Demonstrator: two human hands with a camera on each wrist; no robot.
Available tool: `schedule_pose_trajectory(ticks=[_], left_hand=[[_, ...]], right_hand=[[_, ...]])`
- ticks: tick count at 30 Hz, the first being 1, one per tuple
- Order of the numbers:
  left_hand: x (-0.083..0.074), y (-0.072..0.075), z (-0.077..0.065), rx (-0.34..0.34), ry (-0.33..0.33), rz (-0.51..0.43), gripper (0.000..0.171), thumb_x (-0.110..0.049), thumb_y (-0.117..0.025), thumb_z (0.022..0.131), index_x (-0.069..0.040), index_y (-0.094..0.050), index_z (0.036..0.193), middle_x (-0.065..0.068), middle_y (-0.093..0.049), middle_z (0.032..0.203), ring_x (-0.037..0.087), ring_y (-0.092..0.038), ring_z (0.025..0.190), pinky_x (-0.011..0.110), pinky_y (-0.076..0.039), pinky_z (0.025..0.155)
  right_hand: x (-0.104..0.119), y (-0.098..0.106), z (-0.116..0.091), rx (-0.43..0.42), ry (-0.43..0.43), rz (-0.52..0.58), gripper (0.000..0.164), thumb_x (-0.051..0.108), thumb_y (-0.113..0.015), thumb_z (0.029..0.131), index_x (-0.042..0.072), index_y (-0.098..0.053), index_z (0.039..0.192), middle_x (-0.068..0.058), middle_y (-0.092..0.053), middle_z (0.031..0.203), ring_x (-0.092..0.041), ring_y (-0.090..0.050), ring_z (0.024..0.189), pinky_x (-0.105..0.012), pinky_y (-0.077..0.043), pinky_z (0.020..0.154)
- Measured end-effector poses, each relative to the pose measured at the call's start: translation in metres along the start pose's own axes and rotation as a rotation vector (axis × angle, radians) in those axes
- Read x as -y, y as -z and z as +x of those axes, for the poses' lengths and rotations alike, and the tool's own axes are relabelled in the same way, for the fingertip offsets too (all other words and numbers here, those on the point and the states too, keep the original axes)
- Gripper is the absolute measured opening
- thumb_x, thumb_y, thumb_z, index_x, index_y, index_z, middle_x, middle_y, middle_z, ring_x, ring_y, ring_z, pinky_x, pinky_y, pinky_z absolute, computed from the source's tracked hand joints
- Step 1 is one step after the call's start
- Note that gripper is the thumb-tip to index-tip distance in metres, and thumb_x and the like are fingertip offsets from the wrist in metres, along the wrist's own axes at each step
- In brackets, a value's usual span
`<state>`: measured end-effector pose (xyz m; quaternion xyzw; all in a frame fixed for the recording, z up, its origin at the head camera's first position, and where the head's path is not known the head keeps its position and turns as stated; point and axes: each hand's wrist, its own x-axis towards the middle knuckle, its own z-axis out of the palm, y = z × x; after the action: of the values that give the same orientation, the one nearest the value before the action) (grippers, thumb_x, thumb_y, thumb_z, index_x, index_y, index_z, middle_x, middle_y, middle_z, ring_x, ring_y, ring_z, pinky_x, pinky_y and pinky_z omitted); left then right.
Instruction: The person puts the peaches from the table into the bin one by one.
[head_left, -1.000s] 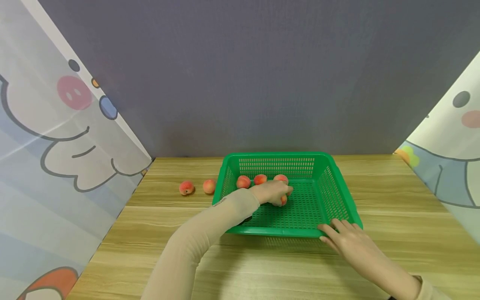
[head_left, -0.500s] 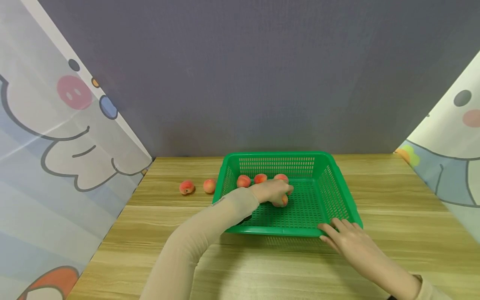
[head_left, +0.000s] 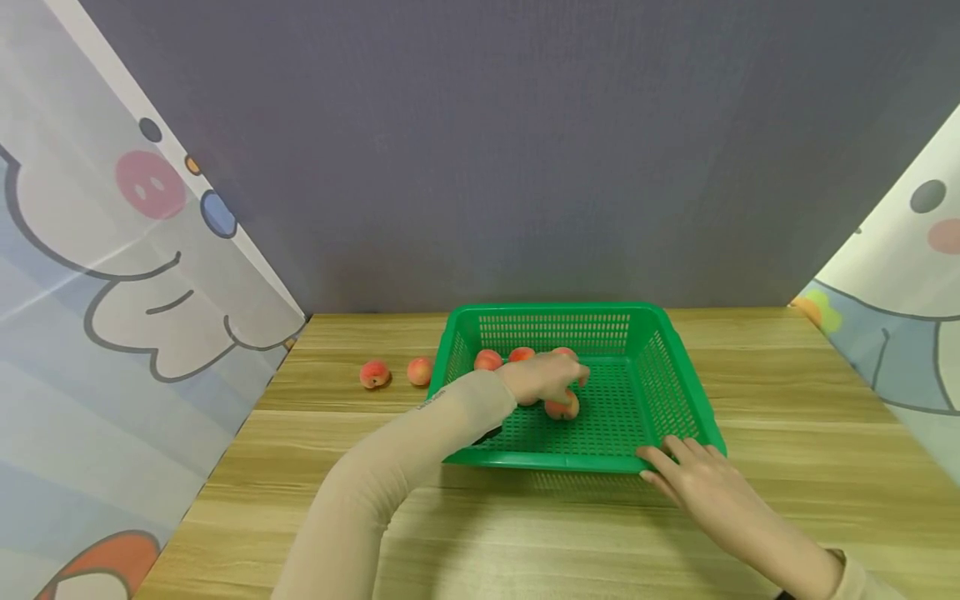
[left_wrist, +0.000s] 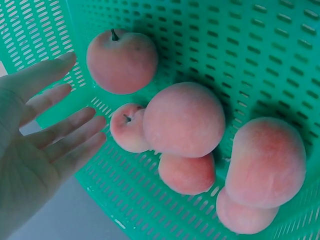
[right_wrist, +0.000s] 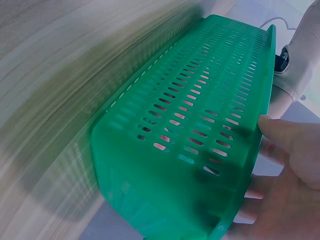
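Observation:
A green plastic basket [head_left: 570, 462] with slotted walls stands on the table. My left hand [head_left: 538, 377] hovers inside it, just above a peach [head_left: 562, 407]. In the left wrist view the fingers [left_wrist: 75, 125] are spread and extended, with nothing held between them; the nearest peach [left_wrist: 122, 62] lies apart from the fingertips. Several more peaches [left_wrist: 185, 120] rest on the basket's floor, some overlapping in that view. My right hand [head_left: 693, 479] grips the near right corner of the rim, thumb [right_wrist: 275, 130] on the outer side and fingers over the inside.
Two peaches, one redder [head_left: 374, 374] and one paler [head_left: 419, 372], lie on the wooden table [head_left: 337, 433] left of the basket. A dark grey panel [head_left: 480, 150] rises behind, and printed cartoon sheets [head_left: 135, 250] flank both sides.
My left hand has let go of the peach and shifted slightly left, so more of the fruit shows. My right hand stays on the rim.

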<state>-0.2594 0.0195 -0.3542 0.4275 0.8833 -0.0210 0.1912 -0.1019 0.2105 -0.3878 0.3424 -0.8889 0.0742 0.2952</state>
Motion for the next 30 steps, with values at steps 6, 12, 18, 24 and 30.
schedule_pose_trajectory(ticks=[6, 12, 18, 24, 30], left_hand=[[-0.002, 0.008, -0.009, -0.012, -0.007, 0.024, 0.031, -0.022, -0.057, 0.087, -0.013, -0.051, 0.116, 0.003, -0.05, 0.117, 0.009, -0.05, 0.076, 0.018, -0.04, 0.063], [-0.003, 0.014, -0.015, -0.027, -0.012, 0.079, 0.033, -0.024, -0.06, 0.085, -0.014, -0.053, 0.116, 0.002, -0.052, 0.115, 0.01, -0.052, 0.096, 0.017, -0.042, 0.071], [-0.002, 0.022, -0.022, -0.058, -0.037, 0.094, 0.032, -0.025, -0.062, 0.083, -0.015, -0.054, 0.113, 0.0, -0.055, 0.113, 0.011, -0.051, 0.1, 0.019, -0.042, 0.076], [0.003, 0.029, -0.032, -0.099, -0.044, 0.071, 0.024, -0.028, -0.063, 0.083, -0.015, -0.055, 0.102, -0.004, -0.054, 0.096, 0.009, -0.048, 0.085, 0.02, -0.04, 0.071], [0.007, 0.039, -0.044, -0.126, -0.008, 0.065, 0.031, -0.024, -0.061, 0.084, -0.013, -0.054, 0.113, -0.002, -0.057, 0.103, 0.011, -0.05, 0.096, 0.021, -0.042, 0.077]], right_hand=[[0.0, 0.0, 0.0, 0.008, -0.002, 0.001, 0.056, 0.043, -0.021, 0.095, 0.006, -0.064, 0.093, -0.004, -0.055, 0.078, -0.018, -0.055, 0.062, -0.03, -0.046, 0.049], [0.0, 0.0, 0.0, 0.009, -0.003, 0.0, 0.056, 0.043, -0.022, 0.095, 0.007, -0.064, 0.094, -0.002, -0.054, 0.077, -0.014, -0.052, 0.061, -0.027, -0.043, 0.048], [0.0, 0.0, 0.0, 0.008, -0.003, 0.0, 0.056, 0.043, -0.021, 0.095, 0.007, -0.064, 0.093, -0.002, -0.054, 0.077, -0.014, -0.052, 0.061, -0.027, -0.042, 0.048], [0.0, 0.0, 0.0, 0.007, -0.002, 0.001, 0.056, 0.043, -0.022, 0.095, 0.007, -0.064, 0.093, -0.001, -0.054, 0.077, -0.014, -0.051, 0.061, -0.026, -0.041, 0.048], [-0.001, 0.0, 0.0, 0.004, -0.002, 0.006, 0.056, 0.043, -0.021, 0.095, 0.006, -0.064, 0.093, -0.002, -0.054, 0.078, -0.015, -0.053, 0.062, -0.028, -0.043, 0.048]])
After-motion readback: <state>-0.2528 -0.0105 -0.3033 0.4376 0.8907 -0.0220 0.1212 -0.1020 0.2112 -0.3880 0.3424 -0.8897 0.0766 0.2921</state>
